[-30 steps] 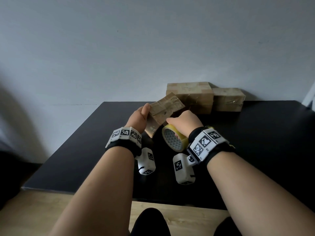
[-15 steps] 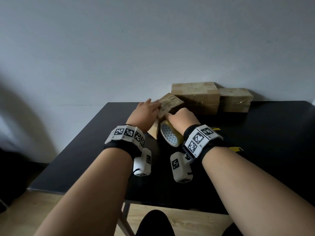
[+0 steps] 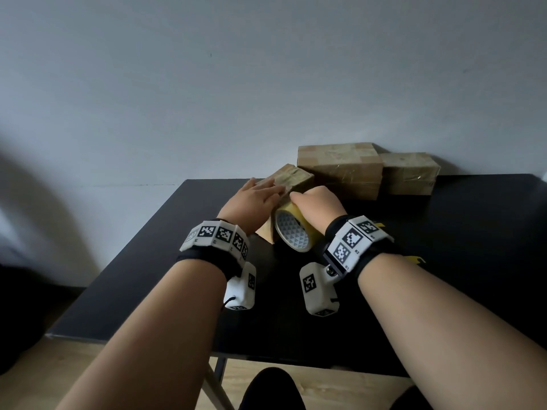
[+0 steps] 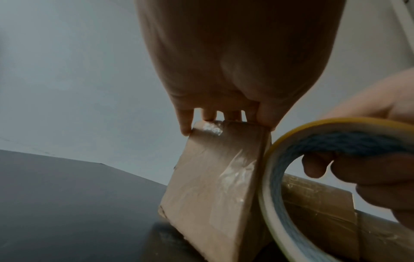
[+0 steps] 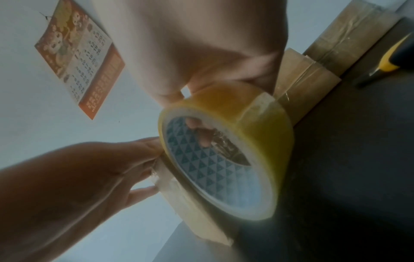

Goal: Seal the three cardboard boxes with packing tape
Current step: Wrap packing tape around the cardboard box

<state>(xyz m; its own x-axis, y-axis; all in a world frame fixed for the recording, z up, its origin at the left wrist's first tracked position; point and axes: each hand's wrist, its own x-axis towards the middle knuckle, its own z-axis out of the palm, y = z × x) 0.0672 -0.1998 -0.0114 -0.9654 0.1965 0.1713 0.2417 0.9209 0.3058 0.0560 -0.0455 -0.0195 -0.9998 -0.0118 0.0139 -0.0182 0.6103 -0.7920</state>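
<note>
Two taped boxes [image 3: 340, 170] [image 3: 410, 173] sit at the tabletop's [image 3: 473, 232] far edge; left hand [image 3: 254, 199] flat on the third box [image 3: 293, 177], right hand [image 3: 318, 202] gripping the tape roll [image 3: 293, 232], sealing apparently unfinished.

Head overview, two close wrist views

Left arm: bare forearm reaching forward over the black table [image 3: 124, 279], wrist wearing a marker band.
Left hand [image 3: 253, 195]: palm down on top of the small tilted box [image 3: 297, 177], fingers [image 4: 187, 122] extended over its upper edge, thumb on the side facing the tape roll.
Right arm: bare forearm reaching forward, just right of the left arm, wrist in a marker band.
Right hand [image 3: 318, 202]: curled over the tape roll [image 3: 293, 229], fingertips hooked through its core, pressing it against the same box, just beside the left hand.
</note>
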